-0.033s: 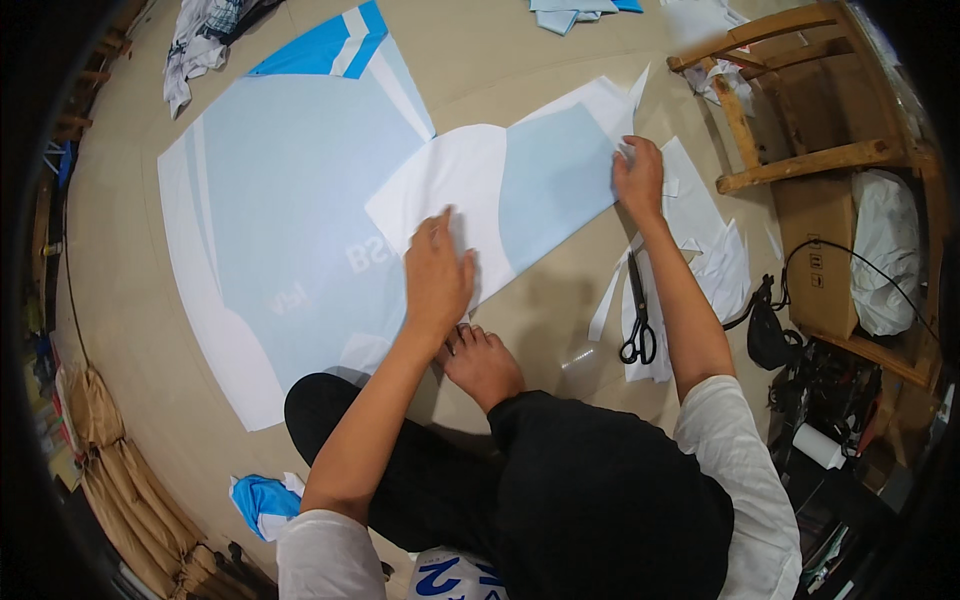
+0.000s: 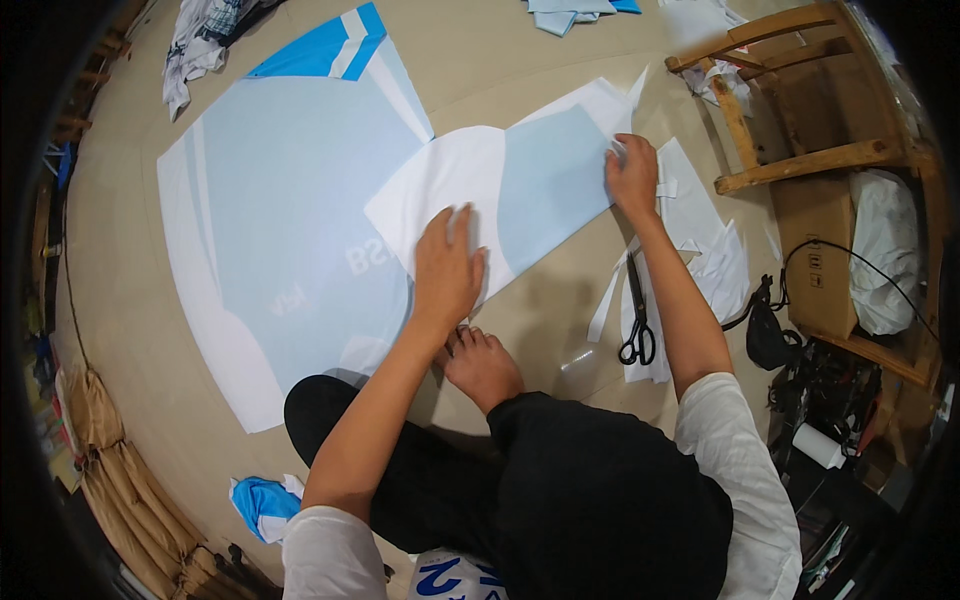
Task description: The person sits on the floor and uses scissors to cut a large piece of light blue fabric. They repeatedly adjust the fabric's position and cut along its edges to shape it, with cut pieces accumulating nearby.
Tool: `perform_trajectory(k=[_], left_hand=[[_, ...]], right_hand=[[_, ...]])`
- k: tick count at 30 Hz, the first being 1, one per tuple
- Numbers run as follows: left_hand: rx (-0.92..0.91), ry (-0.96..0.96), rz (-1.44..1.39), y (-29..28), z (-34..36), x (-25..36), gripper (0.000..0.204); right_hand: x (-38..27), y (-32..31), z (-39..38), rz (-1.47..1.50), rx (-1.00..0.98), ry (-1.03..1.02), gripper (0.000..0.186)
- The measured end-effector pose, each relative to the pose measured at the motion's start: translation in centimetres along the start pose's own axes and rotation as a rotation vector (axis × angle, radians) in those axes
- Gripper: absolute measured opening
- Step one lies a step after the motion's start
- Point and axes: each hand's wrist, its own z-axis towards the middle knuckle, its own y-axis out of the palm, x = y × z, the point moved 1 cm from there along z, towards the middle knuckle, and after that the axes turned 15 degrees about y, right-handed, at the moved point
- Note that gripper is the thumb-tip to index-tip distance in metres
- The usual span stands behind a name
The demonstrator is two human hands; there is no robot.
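Well, a small white and pale blue cloth (image 2: 555, 180) lies on the floor (image 2: 545, 300); its left end sits on top of a big pale blue cloth (image 2: 290, 190); the left hand (image 2: 448, 272) is over the white part, with its fingers spread a little; the right hand (image 2: 636, 185) is at the far right end, with its fingers bent; I cannot tell if they pinch the cloth; black scissors (image 2: 637, 315) lie near the right arm, on white scraps (image 2: 690, 195); a bare foot (image 2: 485, 370) is just below the left hand.
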Motion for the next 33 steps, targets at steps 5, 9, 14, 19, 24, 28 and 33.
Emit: perform_trajectory(k=[5,9,14,19,24,28,33], left_hand=[[-0.103,0.127,0.121,3.3,4.3,-2.2,0.068],[-0.129,0.050,0.152,4.0,6.4,-4.6,0.073],[-0.167,0.059,0.177,4.2,6.1,-5.2,0.073],[-0.151,0.076,0.200,4.3,5.9,-5.4,0.074],[-0.136,0.093,0.224,4.3,5.7,-5.7,0.074],[-0.126,0.103,0.214,4.4,5.8,-5.3,0.074],[-0.148,0.097,0.175,4.2,5.0,-5.3,0.075]], right_hand=[[-4.3,2.4,0.6,-0.075,-0.096,-0.077,0.053],[-4.4,3.2,1.2,-0.184,-0.113,-0.026,0.059],[-3.0,3.9,1.1,-0.194,-0.163,0.028,0.064],[-2.3,4.5,1.3,-0.182,-0.133,0.040,0.067],[-2.3,4.6,1.0,-0.180,-0.107,0.086,0.068],[-2.0,4.1,1.1,-0.138,-0.059,0.099,0.066],[-2.1,1.6,-1.5,-0.011,-0.067,0.058,0.062]])
